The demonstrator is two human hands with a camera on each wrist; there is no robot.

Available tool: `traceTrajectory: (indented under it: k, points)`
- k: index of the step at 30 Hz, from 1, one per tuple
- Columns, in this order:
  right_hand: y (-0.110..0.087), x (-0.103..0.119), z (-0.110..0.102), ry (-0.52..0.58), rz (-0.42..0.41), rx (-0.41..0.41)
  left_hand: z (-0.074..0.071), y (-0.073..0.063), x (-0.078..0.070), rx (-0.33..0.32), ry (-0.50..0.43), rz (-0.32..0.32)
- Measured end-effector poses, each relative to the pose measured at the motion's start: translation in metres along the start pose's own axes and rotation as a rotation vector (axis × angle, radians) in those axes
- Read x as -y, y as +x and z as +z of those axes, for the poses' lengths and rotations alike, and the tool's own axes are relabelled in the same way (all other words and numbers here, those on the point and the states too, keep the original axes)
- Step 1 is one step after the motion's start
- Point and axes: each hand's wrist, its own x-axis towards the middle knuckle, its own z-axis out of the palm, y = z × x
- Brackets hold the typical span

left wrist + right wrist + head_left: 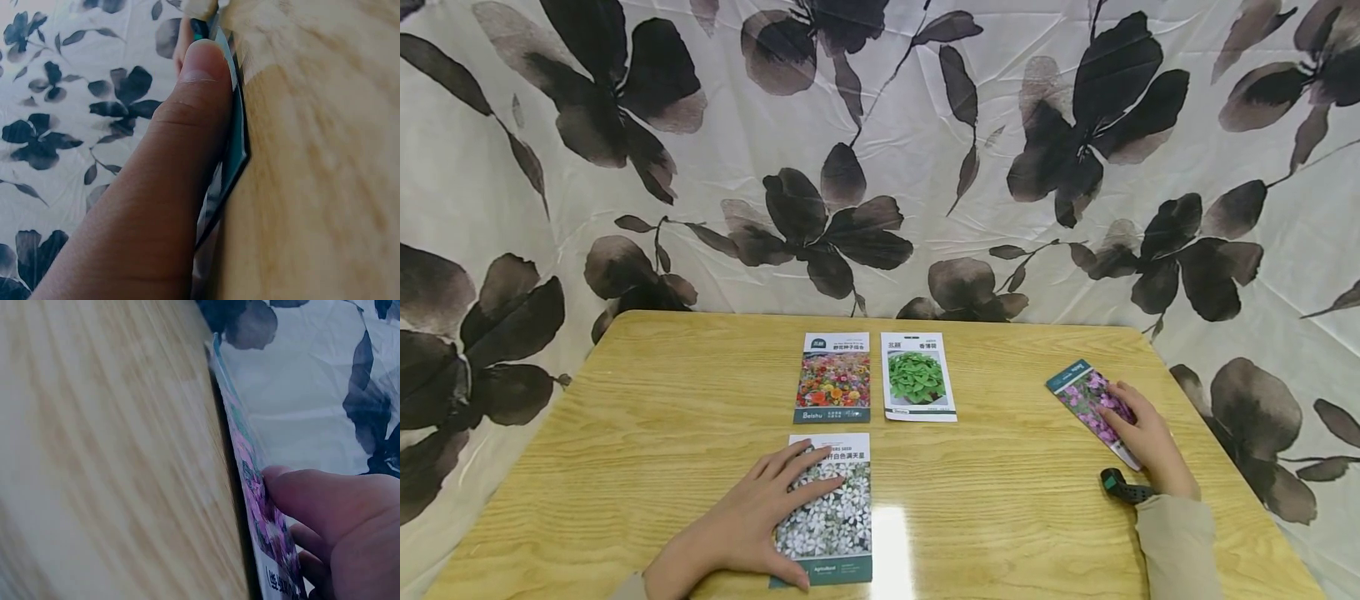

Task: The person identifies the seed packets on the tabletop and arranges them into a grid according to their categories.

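My left hand rests with spread fingers on a white-flower seed packet lying near the table's front. Its thumb lies along the packet's teal bottom edge in the left wrist view. On the right, my right hand lies over part of a purple-flower seed packet, which sits at a slant. From the right wrist view, the thumb touches the printed face of that packet; the other fingers are partly hidden behind it.
A mixed-flower seed packet and a green-leaf seed packet lie side by side farther back. They rest on a wooden table. A floral curtain hangs behind the table. A black strap device sits at my right wrist.
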Motion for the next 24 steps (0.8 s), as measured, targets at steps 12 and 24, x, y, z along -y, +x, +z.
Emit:
traceTrajectory:
  k: [12,24]
  points:
    - [0.0027,-0.0055,0.0027,0.019,-0.024,0.007,-0.0018,0.0005,-0.0011,0.01,-0.005,-0.002]
    - [-0.0014,-0.006,0.0074,-0.011,-0.037,0.018,0.0022,0.001,0.0017,-0.029,0.003,0.034]
